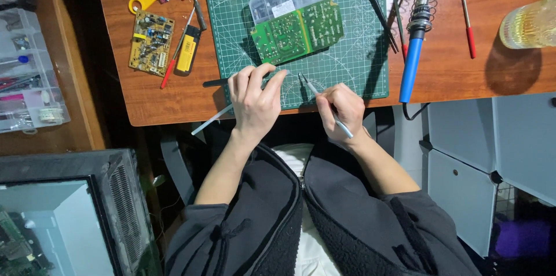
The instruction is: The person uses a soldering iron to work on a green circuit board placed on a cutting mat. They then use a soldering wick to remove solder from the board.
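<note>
With the left hand closed on a thin rod and the right hand pinching tweezers over the green mat's near edge, bracing both wrists on the surface would probably steady the tips.

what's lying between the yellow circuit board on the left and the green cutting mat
In the head view, between the yellow circuit board and the green cutting mat lie a yellow-and-black tool, a red-handled tool and a grey-handled screwdriver on the wooden desk.
</note>
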